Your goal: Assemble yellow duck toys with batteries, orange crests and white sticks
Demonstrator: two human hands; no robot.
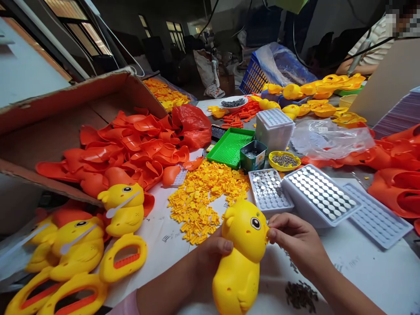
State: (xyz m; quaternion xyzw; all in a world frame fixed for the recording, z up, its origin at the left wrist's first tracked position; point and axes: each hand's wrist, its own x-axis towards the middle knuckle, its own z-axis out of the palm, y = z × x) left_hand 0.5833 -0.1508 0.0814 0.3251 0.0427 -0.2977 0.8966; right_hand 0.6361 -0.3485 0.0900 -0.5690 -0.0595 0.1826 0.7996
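**Yellow duck figure gripped between two hands over a crowded bench**

The yellow duck figure (241,262) was at the near edge of the bench (374,275), tilted slightly, its beak toward the right. The left hand (213,251) was wrapped around its back, the thumb pressed just below the head. The right hand (297,236) was pinched narrow at the beak, thumb against fingers; anything smaller between those fingertips was hidden.

Beyond the figure spread a heap of small yellow pieces (200,203). Near the right hand stood a large white tray (323,192) of round silvery discs and a smaller disc tray (271,190), with a dark pile of small parts (300,295) below the wrist. Farther back sat a green tray (231,146), a dark tin (261,161) and a yellow dish (285,168) of metal bits.

To the left, similar duck figures (126,210) lay above ring-shaped yellow handles (141,256). Behind them, orange-red parts (131,146) spilled from a tipped cardboard box (42,107). At the far right, another person's striped sleeve (372,43) showed.
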